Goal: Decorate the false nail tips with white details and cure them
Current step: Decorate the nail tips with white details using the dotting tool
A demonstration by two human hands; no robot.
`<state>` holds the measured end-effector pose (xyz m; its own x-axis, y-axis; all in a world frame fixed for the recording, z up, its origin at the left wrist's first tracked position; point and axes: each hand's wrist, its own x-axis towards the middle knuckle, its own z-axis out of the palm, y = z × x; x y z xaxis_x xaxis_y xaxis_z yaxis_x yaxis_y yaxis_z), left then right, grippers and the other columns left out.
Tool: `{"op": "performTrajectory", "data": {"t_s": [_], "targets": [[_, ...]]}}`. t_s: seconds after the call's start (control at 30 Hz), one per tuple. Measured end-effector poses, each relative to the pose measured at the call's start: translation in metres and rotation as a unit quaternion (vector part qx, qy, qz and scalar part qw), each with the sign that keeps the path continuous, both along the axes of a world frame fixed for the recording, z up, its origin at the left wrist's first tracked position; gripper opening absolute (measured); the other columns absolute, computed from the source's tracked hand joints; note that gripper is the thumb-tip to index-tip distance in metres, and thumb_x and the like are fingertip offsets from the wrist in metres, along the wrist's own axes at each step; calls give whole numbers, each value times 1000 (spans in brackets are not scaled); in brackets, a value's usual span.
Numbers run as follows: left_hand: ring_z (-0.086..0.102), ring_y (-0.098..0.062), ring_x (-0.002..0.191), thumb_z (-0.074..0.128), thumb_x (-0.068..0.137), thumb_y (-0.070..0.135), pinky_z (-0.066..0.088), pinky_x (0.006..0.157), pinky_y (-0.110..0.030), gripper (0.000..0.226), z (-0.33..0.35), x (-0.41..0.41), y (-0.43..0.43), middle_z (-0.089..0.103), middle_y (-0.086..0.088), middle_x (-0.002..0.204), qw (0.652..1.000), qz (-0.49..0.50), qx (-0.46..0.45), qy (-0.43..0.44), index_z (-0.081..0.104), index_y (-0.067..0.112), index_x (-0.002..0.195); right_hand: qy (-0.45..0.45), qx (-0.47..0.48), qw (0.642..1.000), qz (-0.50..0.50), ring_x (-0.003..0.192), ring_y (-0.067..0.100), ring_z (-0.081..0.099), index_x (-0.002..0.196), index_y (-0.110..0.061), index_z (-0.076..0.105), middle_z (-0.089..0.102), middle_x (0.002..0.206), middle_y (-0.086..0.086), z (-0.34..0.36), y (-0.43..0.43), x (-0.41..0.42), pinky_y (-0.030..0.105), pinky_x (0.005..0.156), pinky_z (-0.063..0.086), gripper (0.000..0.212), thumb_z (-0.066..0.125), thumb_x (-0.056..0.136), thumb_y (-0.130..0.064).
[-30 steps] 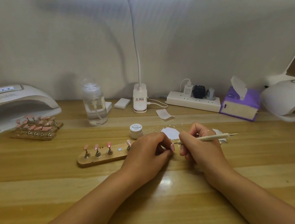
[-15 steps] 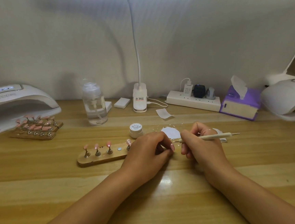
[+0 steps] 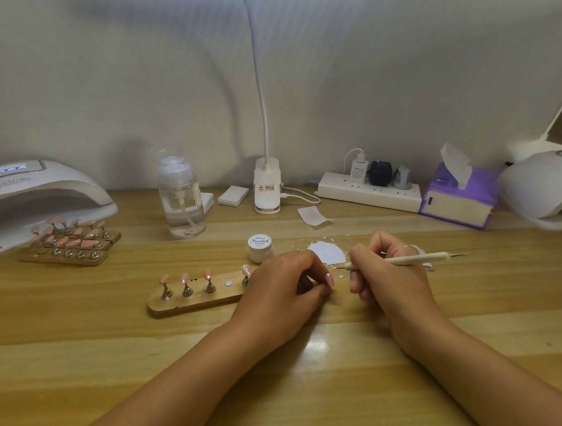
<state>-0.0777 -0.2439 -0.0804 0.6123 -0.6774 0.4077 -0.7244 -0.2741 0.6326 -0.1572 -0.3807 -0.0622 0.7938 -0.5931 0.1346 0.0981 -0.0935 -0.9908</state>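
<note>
My left hand [image 3: 280, 294] rests on the wooden desk with its fingers curled, pinching a pink nail tip [image 3: 329, 279] that shows at its fingertips; the rest is hidden. My right hand [image 3: 387, 275] grips a thin cream dotting tool [image 3: 412, 259], whose tip points left toward that nail tip, a small gap apart. A wooden holder [image 3: 192, 302] to the left carries several pink nail tips [image 3: 207, 274] on stands, with one bare slot. A small white gel jar [image 3: 260, 247] and a white paper palette [image 3: 327, 253] lie just behind my hands.
A white curing lamp [image 3: 30, 200] stands at the far left, with more nail holders [image 3: 71, 244] in front of it. A second lamp [image 3: 548, 182] sits far right. A pump bottle [image 3: 182, 204], desk lamp base [image 3: 268, 186], power strip [image 3: 369, 195] and purple tissue box [image 3: 458, 197] line the back.
My right hand with the dotting tool has shifted slightly to the right, away from my left fingertips. The left hand has stayed in place.
</note>
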Motion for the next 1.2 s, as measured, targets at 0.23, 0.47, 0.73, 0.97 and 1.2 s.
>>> {"op": "performTrajectory", "data": {"t_s": [0.23, 0.47, 0.73, 0.97, 1.2], "targets": [[61, 1, 76, 70, 87, 16, 45, 69, -16, 20, 0, 1, -1, 68, 19, 85, 1000, -1, 1, 12, 64, 34, 80, -44, 116, 992, -14, 37, 9, 28, 57, -18, 40, 40, 40, 0, 4, -7, -4, 18, 35, 22, 34, 50, 86, -2], [61, 0, 76, 70, 87, 16, 44, 67, -16, 15, 0, 0, 0, 66, 17, 82, 1000, 0, 4, 13, 65, 30, 83, 22, -3, 1000, -2, 36, 8, 37, 62, -15, 41, 50, 42, 4, 0, -2, 0, 18, 35, 29, 26, 58, 79, -6], [59, 1, 73, 70, 87, 18, 40, 65, -16, 16, 1, 0, 0, 65, 16, 82, 1000, 3, 11, 6, 63, 32, 82, 35, -22, 999, 10, 38, 13, 44, 60, -15, 44, 56, 46, 9, -2, -1, 1, 21, 37, 33, 26, 61, 77, -5], [60, -2, 75, 70, 87, 18, 44, 67, -20, 14, 0, 0, -1, 66, 14, 84, 1000, 5, 10, 6, 64, 30, 83, 44, -41, 998, 13, 42, 15, 47, 51, -23, 44, 58, 46, 9, -2, 0, 0, 23, 40, 35, 34, 62, 76, -9], [59, -1, 73, 70, 86, 16, 42, 66, -19, 17, -1, 1, -1, 64, 17, 81, 1000, 3, 6, 4, 64, 32, 81, 36, -27, 999, 1, 37, 12, 43, 62, -14, 44, 57, 45, 8, -1, 0, -1, 21, 38, 33, 25, 60, 79, -6]]}}
